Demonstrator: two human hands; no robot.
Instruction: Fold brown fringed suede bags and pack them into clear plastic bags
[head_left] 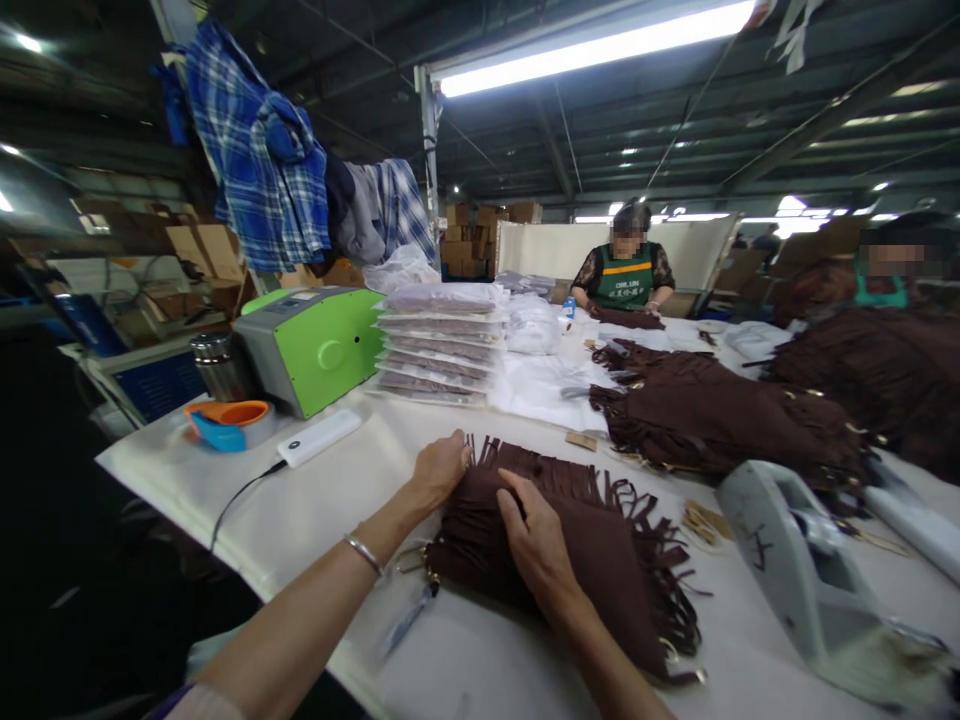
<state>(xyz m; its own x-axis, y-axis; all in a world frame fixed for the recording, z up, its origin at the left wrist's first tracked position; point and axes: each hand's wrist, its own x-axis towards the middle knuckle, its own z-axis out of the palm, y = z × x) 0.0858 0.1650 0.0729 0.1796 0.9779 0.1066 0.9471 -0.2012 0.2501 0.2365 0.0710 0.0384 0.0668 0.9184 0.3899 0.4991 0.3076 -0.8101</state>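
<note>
A dark brown fringed bag [592, 540] lies flat on the white table in front of me, its strips spreading along the far and right edges. My left hand [444, 468] has its fingers closed at the bag's far left corner, by the fringe. On the middle of the bag rests my right hand [536, 535], thumb and forefinger apart, the other fingers partly hidden. Gold-coloured metal hardware shows at the bag's near corners, and a small plastic-wrapped piece [409, 618] hangs by the left one.
A tape dispenser [817, 590] stands at right, near more brown fringed bags [727, 410]. Packed bags [439, 345] are stacked beside a green-and-grey machine [315, 345]. A white power bank [319, 438], a tape roll and a steel flask [221, 365] are at left. Co-workers [628, 270] work opposite.
</note>
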